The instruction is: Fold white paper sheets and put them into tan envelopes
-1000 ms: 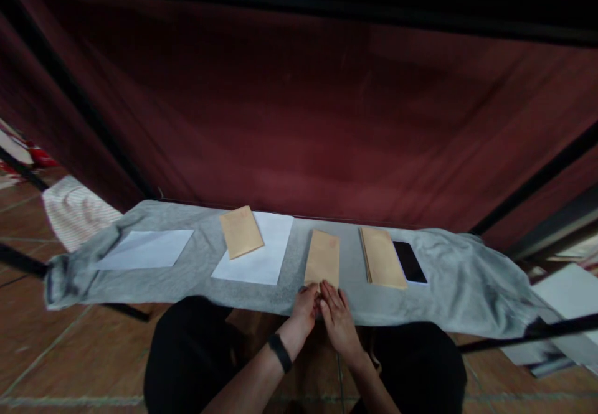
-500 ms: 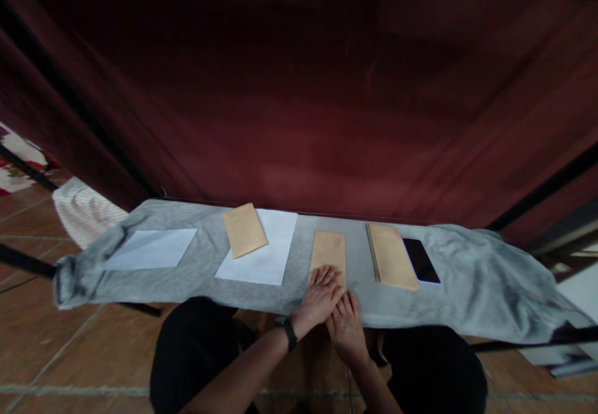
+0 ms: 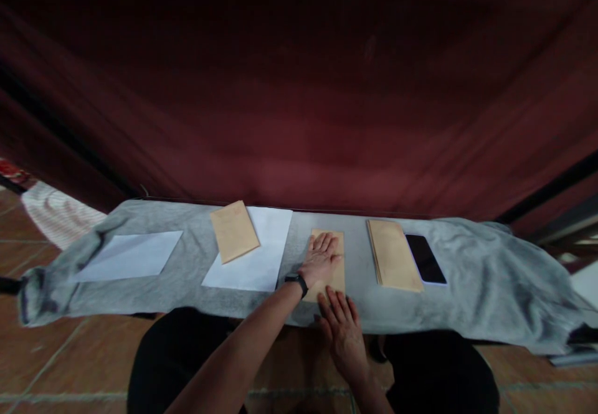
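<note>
Flat paper envelope (image 3: 339, 277) — rumpled cloth (image 3: 486, 283)

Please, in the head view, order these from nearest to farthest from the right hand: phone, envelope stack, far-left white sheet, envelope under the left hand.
1. Envelope under the left hand: at the right hand.
2. Envelope stack: to the right.
3. Phone: farther right.
4. White sheet: far left.

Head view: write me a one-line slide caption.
Left hand flat on a brown envelope, right hand at its near edge, phone lying farther right on grey cloth.
</note>
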{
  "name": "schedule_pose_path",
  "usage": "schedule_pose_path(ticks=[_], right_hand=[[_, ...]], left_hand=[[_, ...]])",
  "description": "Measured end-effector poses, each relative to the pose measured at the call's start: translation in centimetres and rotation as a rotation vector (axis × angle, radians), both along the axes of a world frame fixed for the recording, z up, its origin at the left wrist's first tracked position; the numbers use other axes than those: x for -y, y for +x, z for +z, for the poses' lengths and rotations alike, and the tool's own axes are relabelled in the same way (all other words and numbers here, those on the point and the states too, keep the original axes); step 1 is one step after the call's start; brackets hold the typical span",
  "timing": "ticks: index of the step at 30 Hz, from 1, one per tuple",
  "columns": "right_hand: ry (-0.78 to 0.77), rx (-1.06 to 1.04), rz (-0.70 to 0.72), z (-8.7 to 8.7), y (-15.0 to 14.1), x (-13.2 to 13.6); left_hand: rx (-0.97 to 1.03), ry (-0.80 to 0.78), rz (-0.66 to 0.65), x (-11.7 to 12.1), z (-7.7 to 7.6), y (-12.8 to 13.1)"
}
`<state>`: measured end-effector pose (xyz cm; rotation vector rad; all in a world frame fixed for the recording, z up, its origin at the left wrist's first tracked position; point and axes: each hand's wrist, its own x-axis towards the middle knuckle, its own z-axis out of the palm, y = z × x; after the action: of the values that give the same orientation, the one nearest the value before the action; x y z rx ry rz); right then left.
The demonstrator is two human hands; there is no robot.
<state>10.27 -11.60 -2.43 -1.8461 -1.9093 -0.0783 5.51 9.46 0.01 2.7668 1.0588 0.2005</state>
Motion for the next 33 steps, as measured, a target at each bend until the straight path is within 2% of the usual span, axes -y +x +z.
schedule_pose_path(ticks=[6,10,14,23,33], right_hand=[[-0.037,-0.005,-0.002,0.3,0.1,0.1],[-0.038,-0.02,-0.001,0.6,0.1,0.1],[-0.052,-0.02,-0.024,0.9,-0.2,0.1],[-0.028,-0.001,-0.03,1.9,-0.4,0.1],[-0.006,0.046,-0.043,0.7,-0.5,-0.1]], left_hand=[[0.005,-0.01,-0.013,-1.3,0.0,-0.1],[0.007,-0.007,-0.101,-0.8,0.0,-1.5],[0.019,-0.016,-0.187,0.5,0.0,-3.3],[0.009,-0.01,-0.246,4.0,0.7,-5.8],[0.059,0.057,-0.213,7.2,0.1,-8.3]])
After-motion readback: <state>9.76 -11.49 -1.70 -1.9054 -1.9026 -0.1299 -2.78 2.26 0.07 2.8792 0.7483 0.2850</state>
